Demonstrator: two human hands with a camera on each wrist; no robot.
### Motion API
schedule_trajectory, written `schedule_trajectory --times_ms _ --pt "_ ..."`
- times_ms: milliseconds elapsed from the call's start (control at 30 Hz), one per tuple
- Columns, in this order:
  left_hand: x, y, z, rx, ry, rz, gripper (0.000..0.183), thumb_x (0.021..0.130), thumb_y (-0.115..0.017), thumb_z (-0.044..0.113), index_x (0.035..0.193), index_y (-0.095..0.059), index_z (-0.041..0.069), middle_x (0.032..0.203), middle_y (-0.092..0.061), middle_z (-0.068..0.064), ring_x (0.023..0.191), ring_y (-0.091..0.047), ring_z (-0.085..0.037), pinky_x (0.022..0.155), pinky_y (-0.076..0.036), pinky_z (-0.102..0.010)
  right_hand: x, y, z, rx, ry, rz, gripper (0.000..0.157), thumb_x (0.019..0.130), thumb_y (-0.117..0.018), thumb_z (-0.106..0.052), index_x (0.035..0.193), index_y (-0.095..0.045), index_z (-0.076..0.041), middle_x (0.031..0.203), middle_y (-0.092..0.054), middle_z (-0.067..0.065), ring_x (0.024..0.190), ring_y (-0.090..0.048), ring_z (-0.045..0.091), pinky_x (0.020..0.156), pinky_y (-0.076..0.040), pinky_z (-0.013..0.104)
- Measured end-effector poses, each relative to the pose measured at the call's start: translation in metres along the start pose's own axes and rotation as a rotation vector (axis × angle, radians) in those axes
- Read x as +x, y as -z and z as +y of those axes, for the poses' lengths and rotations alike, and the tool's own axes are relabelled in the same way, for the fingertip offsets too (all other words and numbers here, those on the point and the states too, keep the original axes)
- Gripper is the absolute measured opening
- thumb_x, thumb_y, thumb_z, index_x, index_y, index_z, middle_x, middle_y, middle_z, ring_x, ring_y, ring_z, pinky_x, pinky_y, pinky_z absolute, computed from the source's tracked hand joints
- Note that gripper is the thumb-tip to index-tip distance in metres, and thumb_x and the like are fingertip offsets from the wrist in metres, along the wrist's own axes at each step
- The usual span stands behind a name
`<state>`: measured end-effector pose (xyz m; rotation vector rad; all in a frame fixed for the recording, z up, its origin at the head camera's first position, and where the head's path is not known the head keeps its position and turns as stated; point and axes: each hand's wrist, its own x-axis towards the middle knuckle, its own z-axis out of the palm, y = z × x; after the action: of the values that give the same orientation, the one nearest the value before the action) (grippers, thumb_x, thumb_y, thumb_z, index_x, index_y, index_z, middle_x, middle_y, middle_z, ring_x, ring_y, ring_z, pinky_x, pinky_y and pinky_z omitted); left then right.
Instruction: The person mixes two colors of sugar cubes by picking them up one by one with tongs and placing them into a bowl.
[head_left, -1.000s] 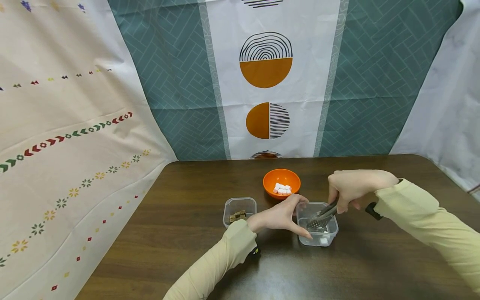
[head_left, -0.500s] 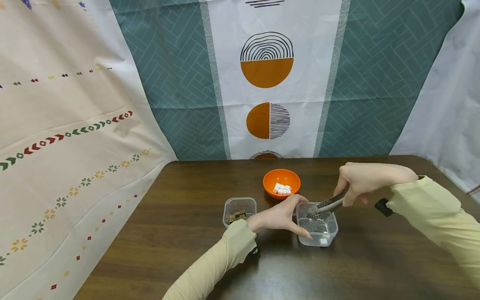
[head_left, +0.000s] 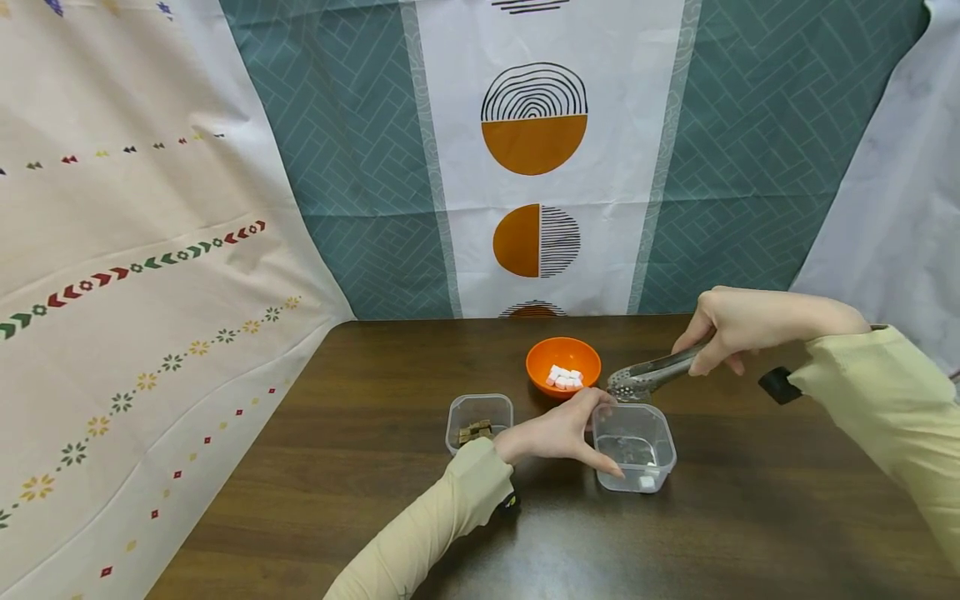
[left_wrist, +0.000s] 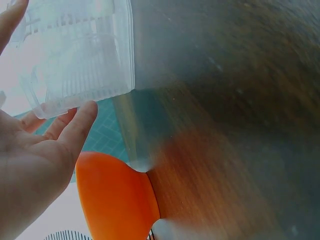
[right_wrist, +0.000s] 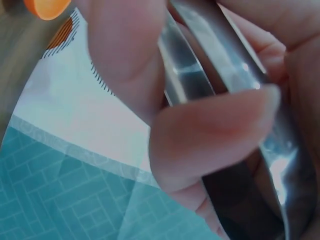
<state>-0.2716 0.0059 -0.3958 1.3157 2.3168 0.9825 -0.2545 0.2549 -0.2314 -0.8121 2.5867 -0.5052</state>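
Note:
My left hand (head_left: pixel 558 433) holds a clear plastic container (head_left: pixel 660 442) at its left side, thumb at the front and fingers behind. In the left wrist view its fingertips touch the see-through wall (left_wrist: pixel 90 65). A few small white pieces (head_left: pixel 648 481) lie in the container's front right corner. My right hand (head_left: pixel 750 325) grips a pair of metal tongs (head_left: pixel 660 371), their perforated heads just above and behind the container's back rim. The right wrist view has thumb and fingers around the two metal arms (right_wrist: pixel 220 45). What the tong heads may hold is hidden.
Behind the left hand stands an orange bowl (head_left: pixel 542 367) with several white and pink cubes (head_left: pixel 564 378). Left of that hand, a second clear container (head_left: pixel 480 404) holds brown pieces (head_left: pixel 475 431). Patterned cloths (head_left: pixel 360 208) hang along the table's (head_left: pixel 337 467) back and left edges.
My right hand has lifted the tongs out of the clear container, moving up and back to the right. The left hand stays where it was on the container.

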Motion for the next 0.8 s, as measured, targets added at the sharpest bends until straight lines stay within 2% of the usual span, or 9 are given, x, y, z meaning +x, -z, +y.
schedule_trajectory --times_ms 200,400,533,800 --pt "0.000 0.000 0.000 -0.017 -0.004 -0.004 0.079 0.068 -0.081 0.027 0.127 -0.033 0.006 0.118 -0.037 0.000 0.100 -0.041 -0.009 0.081 -0.036 -0.016 0.011 0.007 -0.001 -0.036 -0.007 0.032 0.039 0.074 -0.074 -0.027 0.106 -0.067 -0.005 0.048 -0.056 -0.003 0.038 -0.049 0.016 0.038 -0.033 0.023" --pt "0.000 0.001 -0.002 -0.035 -0.004 -0.013 0.077 0.069 -0.080 0.026 0.127 -0.033 0.006 0.117 -0.036 0.001 0.099 -0.041 -0.009 0.081 -0.036 -0.017 0.031 0.007 0.002 -0.016 -0.011 0.054 0.036 0.075 -0.073 -0.022 0.105 -0.067 -0.003 0.056 -0.060 -0.002 0.039 -0.051 0.018 0.037 -0.034 0.024" --pt "0.000 0.001 -0.003 -0.044 -0.006 -0.015 0.076 0.069 -0.080 0.025 0.126 -0.034 0.007 0.116 -0.037 0.002 0.100 -0.041 -0.009 0.081 -0.036 -0.018 0.047 0.003 0.006 0.015 0.002 0.057 0.034 0.076 -0.072 -0.018 0.105 -0.067 0.000 0.065 -0.064 -0.003 0.042 -0.053 0.019 0.037 -0.034 0.024" --pt "-0.001 0.001 -0.002 -0.043 -0.009 -0.025 0.075 0.071 -0.079 0.026 0.127 -0.033 0.006 0.116 -0.036 0.001 0.099 -0.040 -0.011 0.081 -0.036 -0.018 0.080 -0.014 0.021 0.043 0.004 0.075 0.031 0.079 -0.069 -0.011 0.105 -0.064 0.005 0.065 -0.064 -0.001 0.041 -0.054 0.018 0.038 -0.035 0.023"
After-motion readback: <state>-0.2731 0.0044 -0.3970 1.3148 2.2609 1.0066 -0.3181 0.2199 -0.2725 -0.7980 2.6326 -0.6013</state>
